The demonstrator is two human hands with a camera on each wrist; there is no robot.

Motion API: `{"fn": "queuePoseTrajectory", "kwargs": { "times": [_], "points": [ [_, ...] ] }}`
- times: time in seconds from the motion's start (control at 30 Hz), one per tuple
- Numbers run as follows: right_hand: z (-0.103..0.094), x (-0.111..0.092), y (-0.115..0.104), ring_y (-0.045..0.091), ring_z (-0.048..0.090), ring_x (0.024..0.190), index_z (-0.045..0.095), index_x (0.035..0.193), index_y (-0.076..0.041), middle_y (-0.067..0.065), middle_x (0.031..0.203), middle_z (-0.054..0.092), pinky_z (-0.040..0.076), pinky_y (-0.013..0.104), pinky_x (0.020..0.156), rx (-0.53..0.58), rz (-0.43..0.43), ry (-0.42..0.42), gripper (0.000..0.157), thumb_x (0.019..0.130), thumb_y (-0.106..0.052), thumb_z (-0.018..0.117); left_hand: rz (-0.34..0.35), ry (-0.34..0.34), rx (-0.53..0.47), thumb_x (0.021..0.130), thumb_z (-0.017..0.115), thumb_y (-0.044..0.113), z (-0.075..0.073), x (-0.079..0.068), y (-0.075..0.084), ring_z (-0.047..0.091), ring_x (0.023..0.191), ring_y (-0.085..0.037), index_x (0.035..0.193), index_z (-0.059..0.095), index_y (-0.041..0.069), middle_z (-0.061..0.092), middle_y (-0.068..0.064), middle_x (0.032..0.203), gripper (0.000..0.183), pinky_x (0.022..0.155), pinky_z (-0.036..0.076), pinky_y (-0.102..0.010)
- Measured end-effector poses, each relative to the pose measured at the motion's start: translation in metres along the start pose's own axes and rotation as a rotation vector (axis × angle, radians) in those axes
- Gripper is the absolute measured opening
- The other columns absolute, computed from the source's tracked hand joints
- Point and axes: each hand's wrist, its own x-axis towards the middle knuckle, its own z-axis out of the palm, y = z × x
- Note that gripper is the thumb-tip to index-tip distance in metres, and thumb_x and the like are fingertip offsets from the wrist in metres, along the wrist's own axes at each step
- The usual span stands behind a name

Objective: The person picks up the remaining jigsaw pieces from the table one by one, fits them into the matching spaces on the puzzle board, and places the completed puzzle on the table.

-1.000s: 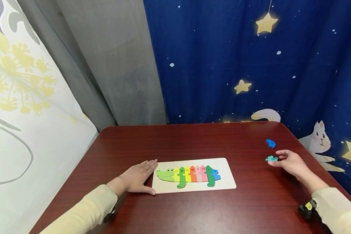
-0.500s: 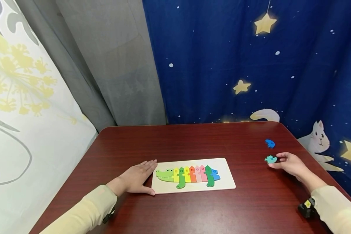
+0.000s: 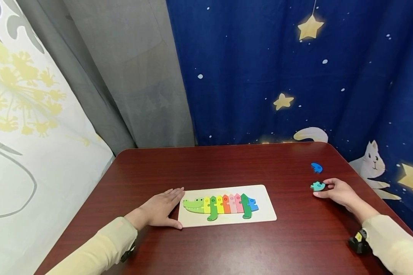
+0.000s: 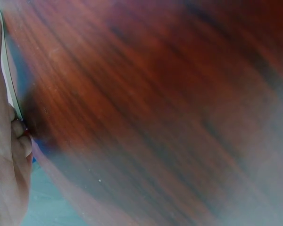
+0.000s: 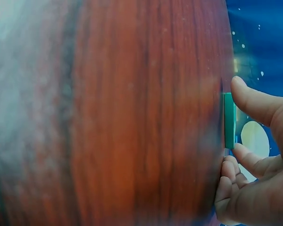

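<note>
The wooden puzzle board [image 3: 267, 202], cream with a crocodile made of several coloured pieces, lies on the table. My left hand [image 3: 161, 208] rests flat at its left end, fingers straight along the edge and thumb at the near corner. In the left wrist view that hand [image 4: 7, 155] shows at the far left. On the right, my right hand [image 3: 340, 194] has a teal puzzle piece [image 3: 317, 186] between thumb and index finger. The right wrist view shows this piece [image 5: 229, 121] edge-on between the two fingertips, close over the table. A blue curved puzzle piece [image 3: 316, 167] lies just beyond it.
The dark red-brown table [image 3: 227, 248] has rounded far corners. Behind it hangs a blue star-patterned curtain [image 3: 247, 76], with a grey curtain [image 3: 134, 76] and a white patterned cloth [image 3: 38, 160] to the left.
The teal piece has turned slightly between the right hand's fingertips and shows more of its top face. The right hand has barely shifted; the left hand has not moved.
</note>
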Motion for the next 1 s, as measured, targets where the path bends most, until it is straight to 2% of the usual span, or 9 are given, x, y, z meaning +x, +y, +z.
{"fn": "queuePoseTrajectory", "kwargs": {
  "times": [0.23,0.67,1.0],
  "points": [
    [0.0025,0.0026,-0.0011,0.049,0.043,0.105,0.039,0.125,0.019,0.041,0.119,0.042,0.041,0.058,0.09,-0.034,-0.009,0.02,0.089,0.078,-0.044,0.08,-0.006,-0.002,-0.015,0.078,0.032,0.087,0.001,-0.0003,-0.0004,0.024,0.144,-0.025,0.153,0.025,0.0,0.023,-0.015,0.158,0.115,0.116,0.021,-0.038],
    [0.0044,0.0032,-0.0037,0.049,0.043,0.103,0.043,0.122,0.018,0.04,0.117,0.043,0.041,0.059,0.088,-0.073,-0.011,0.05,0.085,0.078,-0.045,0.08,-0.011,-0.012,-0.01,0.078,0.031,0.088,0.0002,0.0004,-0.0006,0.023,0.144,-0.024,0.153,0.024,0.0,0.022,-0.014,0.158,0.115,0.116,0.02,-0.037],
    [0.0049,0.0037,-0.0053,0.048,0.042,0.104,0.044,0.122,0.017,0.04,0.117,0.042,0.04,0.059,0.089,-0.082,-0.002,0.057,0.076,0.082,-0.038,0.077,-0.005,-0.002,-0.007,0.078,0.031,0.088,-0.0001,0.0006,0.0002,0.024,0.144,-0.024,0.153,0.025,0.0,0.024,-0.015,0.158,0.115,0.116,0.021,-0.038]
  ]
}}
